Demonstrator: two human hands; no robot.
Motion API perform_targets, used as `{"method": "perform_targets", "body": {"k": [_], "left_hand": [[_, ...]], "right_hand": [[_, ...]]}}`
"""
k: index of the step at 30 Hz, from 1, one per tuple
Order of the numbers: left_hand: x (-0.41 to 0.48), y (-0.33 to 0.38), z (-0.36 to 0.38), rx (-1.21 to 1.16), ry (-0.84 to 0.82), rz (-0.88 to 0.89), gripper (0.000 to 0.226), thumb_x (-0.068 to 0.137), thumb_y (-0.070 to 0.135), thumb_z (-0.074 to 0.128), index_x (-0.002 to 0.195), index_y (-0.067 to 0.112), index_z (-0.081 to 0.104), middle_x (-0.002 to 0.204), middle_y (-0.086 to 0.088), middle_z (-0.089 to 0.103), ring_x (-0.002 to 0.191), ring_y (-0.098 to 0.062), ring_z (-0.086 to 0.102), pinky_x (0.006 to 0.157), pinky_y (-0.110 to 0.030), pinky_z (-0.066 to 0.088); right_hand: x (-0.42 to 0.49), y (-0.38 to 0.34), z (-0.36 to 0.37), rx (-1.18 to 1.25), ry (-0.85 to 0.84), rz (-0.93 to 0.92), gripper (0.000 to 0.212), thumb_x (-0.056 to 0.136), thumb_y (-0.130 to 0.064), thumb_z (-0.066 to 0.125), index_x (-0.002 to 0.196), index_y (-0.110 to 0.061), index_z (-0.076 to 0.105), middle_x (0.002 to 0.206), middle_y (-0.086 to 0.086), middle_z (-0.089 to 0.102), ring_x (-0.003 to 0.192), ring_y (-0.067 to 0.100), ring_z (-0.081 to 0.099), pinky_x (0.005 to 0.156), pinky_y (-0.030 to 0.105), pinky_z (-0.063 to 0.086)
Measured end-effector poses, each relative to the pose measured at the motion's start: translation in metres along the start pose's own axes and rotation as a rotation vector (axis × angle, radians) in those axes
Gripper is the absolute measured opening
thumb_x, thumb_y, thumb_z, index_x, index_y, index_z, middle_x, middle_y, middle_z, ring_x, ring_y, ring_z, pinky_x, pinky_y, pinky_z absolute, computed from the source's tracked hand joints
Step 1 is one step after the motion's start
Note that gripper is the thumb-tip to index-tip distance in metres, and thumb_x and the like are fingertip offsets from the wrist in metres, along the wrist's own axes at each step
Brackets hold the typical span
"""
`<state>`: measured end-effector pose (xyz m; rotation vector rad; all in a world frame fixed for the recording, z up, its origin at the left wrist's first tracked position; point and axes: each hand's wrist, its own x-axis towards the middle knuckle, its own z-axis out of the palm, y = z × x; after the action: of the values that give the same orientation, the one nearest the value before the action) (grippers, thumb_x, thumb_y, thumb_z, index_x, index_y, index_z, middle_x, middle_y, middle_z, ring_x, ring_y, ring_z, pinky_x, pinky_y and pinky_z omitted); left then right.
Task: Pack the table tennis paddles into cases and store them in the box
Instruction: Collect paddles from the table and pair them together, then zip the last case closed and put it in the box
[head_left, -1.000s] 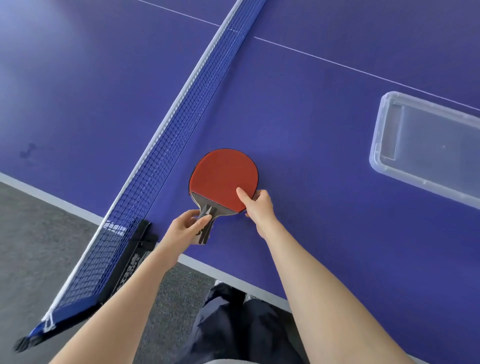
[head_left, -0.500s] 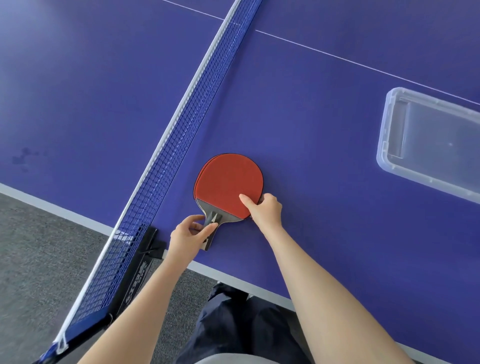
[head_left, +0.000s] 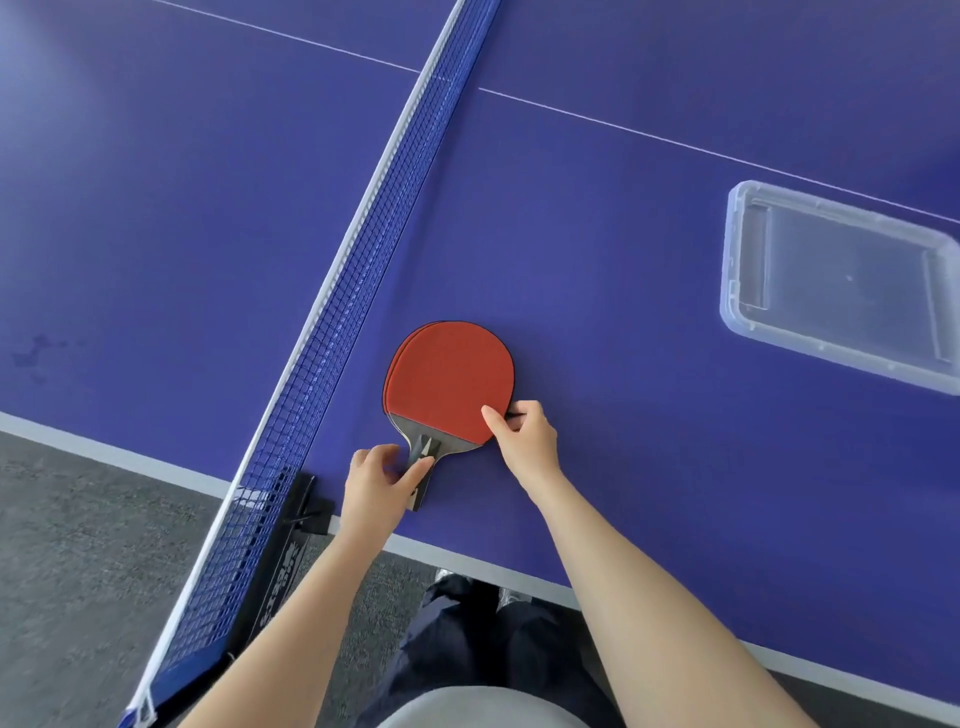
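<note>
paddles (head_left: 449, 379) stacked, left hand (head_left: 379, 480) pinching handle (head_left: 420, 498), right hand (head_left: 527, 441) pinching blade edge

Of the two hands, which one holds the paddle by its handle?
The left hand: it pinches the handle of the red paddle near the table edge. The right hand grips the blade's lower right rim instead.

Blue tabletop (head_left: 623, 234) divided by a blue net (head_left: 363, 249)

A thin white line (head_left: 675, 143) crosses the tabletop on both sides of the net. Just right of the net, near the grey-trimmed edge, lies a red paddle (head_left: 447, 379) with its handle toward that edge and a second red rim showing beneath it. Well right of the net sits an open-topped clear plastic box (head_left: 831, 356). The net's black clamp (head_left: 306, 512) grips the edge.
</note>
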<state>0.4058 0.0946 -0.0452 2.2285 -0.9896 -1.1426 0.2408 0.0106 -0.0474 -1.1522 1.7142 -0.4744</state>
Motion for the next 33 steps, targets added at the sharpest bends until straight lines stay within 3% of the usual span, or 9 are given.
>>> {"method": "perform_targets", "body": {"k": [4,7,10,15,19,23,33], "left_hand": [[-0.004,0.001,-0.013,0.124,0.035,0.091,0.062,0.086,0.041,0.067,0.134,0.008,0.047,0.127,-0.007,0.044,0.11,-0.023,0.05,0.092,-0.036,0.044],[-0.005,0.005,-0.024,0.382,0.077,0.212,0.068,0.087,0.048,0.062,0.139,0.008,0.044,0.138,-0.005,0.043,0.126,-0.025,0.043,0.1,-0.042,0.038],[-0.006,0.018,-0.029,0.592,0.122,0.408,0.065,0.089,0.047,0.06,0.137,0.008,0.045,0.14,-0.005,0.046,0.129,-0.027,0.043,0.102,-0.042,0.035],[-0.006,0.058,-0.01,0.737,0.003,0.667,0.064,0.089,0.049,0.059,0.138,0.011,0.045,0.143,-0.001,0.046,0.134,-0.023,0.04,0.108,-0.037,0.029],[-0.011,0.094,0.024,0.909,-0.172,0.829,0.065,0.093,0.056,0.046,0.143,0.017,0.036,0.147,0.003,0.037,0.139,-0.018,0.031,0.114,-0.032,0.02],[-0.027,0.128,0.063,0.989,-0.309,0.907,0.068,0.094,0.055,0.045,0.148,0.018,0.026,0.15,0.003,0.034,0.14,-0.018,0.028,0.116,-0.033,0.017],[-0.096,0.18,0.154,1.211,-0.544,1.004,0.062,0.094,0.056,0.046,0.141,0.017,0.038,0.145,0.001,0.043,0.137,-0.02,0.035,0.116,-0.035,0.021]], "right_hand": [[-0.009,0.006,-0.016,-0.088,0.006,-0.033,0.042,0.09,-0.034,0.061,0.123,-0.011,0.05,0.111,0.004,0.058,0.09,0.013,0.054,0.072,0.021,0.042],[-0.02,0.012,-0.033,-0.277,-0.006,-0.119,0.041,0.094,-0.031,0.056,0.128,-0.011,0.046,0.124,0.004,0.05,0.102,0.015,0.052,0.083,0.027,0.045],[-0.032,0.02,-0.054,-0.504,-0.032,-0.202,0.044,0.096,-0.032,0.051,0.133,-0.011,0.042,0.13,0.003,0.047,0.12,0.02,0.047,0.092,0.028,0.042],[-0.05,0.034,-0.092,-0.833,-0.061,-0.212,0.049,0.098,-0.036,0.046,0.139,-0.011,0.037,0.139,0.005,0.042,0.124,0.022,0.045,0.1,0.034,0.039],[-0.067,0.047,-0.124,-0.864,0.0,-0.137,0.05,0.098,-0.037,0.046,0.139,-0.011,0.037,0.14,0.006,0.041,0.124,0.023,0.045,0.101,0.034,0.04],[-0.082,0.061,-0.158,-0.823,0.076,-0.059,0.053,0.097,-0.039,0.047,0.141,-0.012,0.035,0.143,0.006,0.04,0.127,0.023,0.043,0.102,0.033,0.04],[-0.142,0.124,-0.238,-0.724,0.206,0.086,0.055,0.097,-0.041,0.047,0.142,-0.012,0.034,0.145,0.006,0.04,0.129,0.022,0.043,0.104,0.034,0.041]]}}
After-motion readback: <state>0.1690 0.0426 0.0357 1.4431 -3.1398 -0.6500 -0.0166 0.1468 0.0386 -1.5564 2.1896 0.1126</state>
